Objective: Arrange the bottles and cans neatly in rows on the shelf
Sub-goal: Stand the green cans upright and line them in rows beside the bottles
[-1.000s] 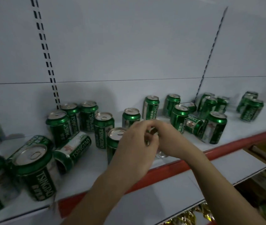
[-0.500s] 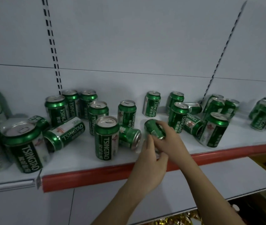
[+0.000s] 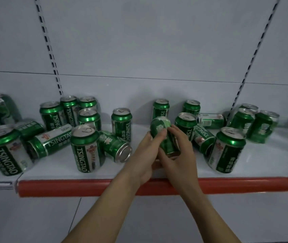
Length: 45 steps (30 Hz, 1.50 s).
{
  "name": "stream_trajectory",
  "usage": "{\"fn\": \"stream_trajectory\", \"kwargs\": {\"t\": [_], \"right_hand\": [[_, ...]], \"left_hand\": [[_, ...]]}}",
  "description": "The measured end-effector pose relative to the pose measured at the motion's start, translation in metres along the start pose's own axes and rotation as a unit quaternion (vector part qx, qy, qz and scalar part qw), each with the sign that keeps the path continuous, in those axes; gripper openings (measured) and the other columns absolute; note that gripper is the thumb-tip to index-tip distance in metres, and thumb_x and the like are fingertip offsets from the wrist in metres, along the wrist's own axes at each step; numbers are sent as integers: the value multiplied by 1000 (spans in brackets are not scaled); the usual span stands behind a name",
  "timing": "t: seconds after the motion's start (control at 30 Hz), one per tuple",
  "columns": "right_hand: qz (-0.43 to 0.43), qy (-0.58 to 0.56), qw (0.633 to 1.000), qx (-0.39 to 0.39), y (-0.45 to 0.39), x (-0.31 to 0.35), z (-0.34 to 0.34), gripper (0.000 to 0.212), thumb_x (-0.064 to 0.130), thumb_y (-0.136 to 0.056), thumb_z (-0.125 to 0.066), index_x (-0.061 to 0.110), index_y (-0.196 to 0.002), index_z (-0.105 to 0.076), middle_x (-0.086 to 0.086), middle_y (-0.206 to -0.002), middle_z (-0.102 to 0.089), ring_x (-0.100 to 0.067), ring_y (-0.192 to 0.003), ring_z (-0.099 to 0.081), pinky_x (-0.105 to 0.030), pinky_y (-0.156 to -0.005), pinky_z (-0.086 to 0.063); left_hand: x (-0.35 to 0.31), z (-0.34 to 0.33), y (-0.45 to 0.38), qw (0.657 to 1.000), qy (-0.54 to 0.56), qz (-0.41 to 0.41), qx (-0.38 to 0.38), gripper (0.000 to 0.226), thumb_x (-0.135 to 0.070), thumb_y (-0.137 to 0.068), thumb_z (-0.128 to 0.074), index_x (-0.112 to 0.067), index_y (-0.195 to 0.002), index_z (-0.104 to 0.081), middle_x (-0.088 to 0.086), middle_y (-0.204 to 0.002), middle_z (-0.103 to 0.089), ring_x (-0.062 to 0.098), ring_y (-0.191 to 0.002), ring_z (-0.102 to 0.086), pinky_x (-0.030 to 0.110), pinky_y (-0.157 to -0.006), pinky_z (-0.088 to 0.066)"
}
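At far left a large upright can [image 3: 6, 149] stands at the white shelf [image 3: 157, 171] edge, a toppled can [image 3: 49, 142] lying beside it. Next, an upright front can [image 3: 87, 149] touches another fallen can [image 3: 116, 146], its bare metal base facing out. Left hand [image 3: 145, 158] and right hand [image 3: 180, 155] both grip a tilted can [image 3: 164, 135] above the shelf's glossy red lip. Right, an upright can [image 3: 226, 149] stands near the edge.

Both hands, left hand [image 3: 145, 155] and right hand [image 3: 181, 151], grip one tilted green can [image 3: 162, 132] above the shelf [image 3: 157, 169] (other cans scattered around).
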State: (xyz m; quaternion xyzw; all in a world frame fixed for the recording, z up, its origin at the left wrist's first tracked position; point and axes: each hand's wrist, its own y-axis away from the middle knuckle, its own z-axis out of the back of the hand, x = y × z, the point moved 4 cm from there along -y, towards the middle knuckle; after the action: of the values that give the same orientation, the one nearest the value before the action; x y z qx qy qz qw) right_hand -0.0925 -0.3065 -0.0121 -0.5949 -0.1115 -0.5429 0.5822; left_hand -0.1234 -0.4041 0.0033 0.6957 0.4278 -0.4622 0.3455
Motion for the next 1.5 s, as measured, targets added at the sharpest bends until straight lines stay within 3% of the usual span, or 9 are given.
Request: {"fn": "stream_trajectory", "kwargs": {"t": [0.13,0.23,0.33,0.47,0.7,0.83,1.17,1.33,1.5], "right_hand": [[27,-121,991,46,-4,11,10,38,9,-96,-58,22,-131,-61,15,-138,-58,-5,-133,-50,-31,-110,-43],[-12,-222,974,44,-14,16,19,33,-3,-98,-54,17,-122,-66,13,-119,-69,-3,-114,-63,-25,-94,-51],[-40,-241,969,44,-30,24,17,26,13,-99,-59,23,-122,-64,10,-117,-69,-9,-113,-64,-31,-91,-55],[-72,-275,949,139,-49,55,-4,49,39,-87,-60,33,-135,-53,4,-123,-69,-7,-108,-68,-26,-81,-58],[3,-317,934,166,-50,142,-53,43,28,-93,-59,30,-136,-52,-1,-118,-72,-14,-104,-71,-26,-77,-59],[-4,-347,917,197,-39,185,-96,45,28,-89,-62,25,-134,-54,-2,-115,-73,-16,-102,-72,-25,-73,-58],[-18,-220,918,330,-43,281,-216,35,45,-98,-57,24,-126,-60,2,-116,-71,-17,-100,-73,-39,-81,-61],[-5,-168,926,339,-62,314,-262,42,46,-93,-66,21,-126,-58,-3,-114,-71,-17,-93,-74,-34,-72,-61],[22,-119,932,343,-79,323,-290,41,42,-89,-72,19,-120,-59,-1,-100,-76,-13,-87,-75,-35,-78,-62]], "left_hand": [[-7,6,-9,997,19,-39,-57,36,-27,-96,-62,-24,-131,-55,5,-115,-73,26,-101,-72,41,-74,-60],[-16,13,-9,995,4,-80,-60,46,-27,-91,-67,-28,-135,-52,3,-119,-71,26,-103,-72,50,-84,-59],[-32,18,-2,989,-33,-134,-59,64,-30,-82,-73,-29,-141,-47,2,-126,-67,24,-110,-69,54,-90,-56],[-61,33,16,972,-102,-204,-53,64,-20,-85,-74,-25,-143,-46,2,-127,-67,18,-112,-68,41,-93,-57],[-142,81,74,937,-230,-261,-17,86,-42,-72,-76,-47,-144,-29,-11,-125,-65,4,-112,-65,35,-96,-54],[-184,129,107,922,-288,-259,1,84,-22,-83,-74,-39,-148,-23,-7,-122,-63,1,-107,-66,23,-83,-56],[-241,271,166,900,-299,-275,-160,68,-29,-80,-81,-24,-134,-41,-4,-120,-62,9,-109,-63,35,-92,-56],[-270,314,163,910,-272,-274,-152,62,-20,-83,-79,-21,-133,-43,2,-123,-59,21,-113,-64,45,-93,-56],[-279,345,140,905,-280,-281,-154,64,-12,-79,-82,-23,-133,-50,5,-123,-58,26,-110,-65,50,-93,-56]]}}
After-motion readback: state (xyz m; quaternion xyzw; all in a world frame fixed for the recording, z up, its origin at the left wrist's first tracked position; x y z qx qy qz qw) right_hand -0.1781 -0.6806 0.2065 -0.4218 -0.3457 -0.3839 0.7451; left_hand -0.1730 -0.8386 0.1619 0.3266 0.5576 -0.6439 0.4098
